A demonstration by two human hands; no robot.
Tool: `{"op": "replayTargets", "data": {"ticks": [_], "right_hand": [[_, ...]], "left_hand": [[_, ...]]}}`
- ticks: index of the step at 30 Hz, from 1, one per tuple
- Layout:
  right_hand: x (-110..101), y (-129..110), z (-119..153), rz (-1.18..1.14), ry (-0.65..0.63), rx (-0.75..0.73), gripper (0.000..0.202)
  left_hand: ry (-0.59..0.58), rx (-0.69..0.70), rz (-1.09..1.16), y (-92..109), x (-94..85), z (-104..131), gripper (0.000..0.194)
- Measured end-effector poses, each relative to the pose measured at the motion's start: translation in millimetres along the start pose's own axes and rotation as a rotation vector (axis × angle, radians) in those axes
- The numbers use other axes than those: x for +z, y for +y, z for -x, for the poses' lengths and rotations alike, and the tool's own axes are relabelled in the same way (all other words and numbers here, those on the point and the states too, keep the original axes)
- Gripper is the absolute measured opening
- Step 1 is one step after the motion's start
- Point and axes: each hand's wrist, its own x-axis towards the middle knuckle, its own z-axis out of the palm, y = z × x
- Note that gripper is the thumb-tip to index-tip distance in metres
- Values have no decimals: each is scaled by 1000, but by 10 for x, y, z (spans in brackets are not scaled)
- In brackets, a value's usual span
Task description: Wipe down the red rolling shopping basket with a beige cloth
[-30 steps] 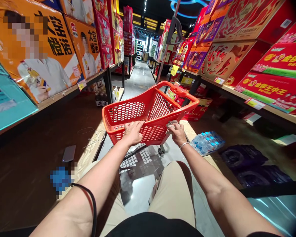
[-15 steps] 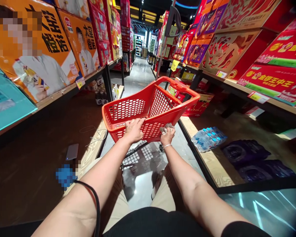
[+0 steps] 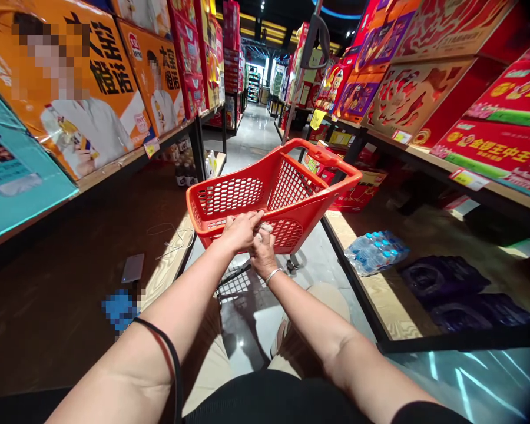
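Observation:
A red plastic shopping cart (image 3: 287, 182) with a lattice basket stands across the aisle before me. On the top rim of its near side rests my left hand (image 3: 242, 229), fingers spread forward over the edge. Just right of it and slightly lower, my right hand (image 3: 263, 244) presses a crumpled greyish-white cloth (image 3: 265, 228) against the lattice side, its fingers bent around the cloth. The two hands are close together. A bracelet circles my right wrist. The cart's basket holds nothing that I can see.
Shelves of orange cartons (image 3: 110, 88) line the left, red boxes (image 3: 490, 147) the right. Low on the right lie bottled water (image 3: 375, 252) and dark purple packs (image 3: 444, 277). A phone-like slab (image 3: 133, 268) and a thin cable lie on the left lower shelf. A metal pole rises behind the cart.
My right hand has moved left along the cart's side with the cloth, up beside my left hand. My left hand stays at the rim. The view has shifted slightly.

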Motion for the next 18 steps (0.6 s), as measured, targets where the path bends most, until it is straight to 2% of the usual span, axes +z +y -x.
{"op": "replayTargets", "data": {"ticks": [3, 7, 9, 12, 14, 16, 18], "right_hand": [[52, 176, 125, -22, -86, -64, 34], [-7, 600, 242, -42, -72, 0, 26], [-43, 811, 284, -71, 5, 124, 24], [-72, 1081, 298, -148, 238, 445, 17], [-73, 1206, 270, -178, 367, 603, 19], [-63, 1268, 222, -186, 426, 661, 35], [-50, 1270, 163, -201, 456, 660, 59]], "left_hand": [[40, -22, -17, -23, 12, 14, 71], [6, -49, -56, -30, -19, 30, 72], [-31, -70, -69, -40, -54, 28, 74], [-57, -67, -61, -75, -90, 11, 77], [-73, -44, -39, -107, -94, -3, 80], [-83, -22, -23, -138, -89, -14, 82], [-87, -4, -12, -162, -85, -18, 82]]}}
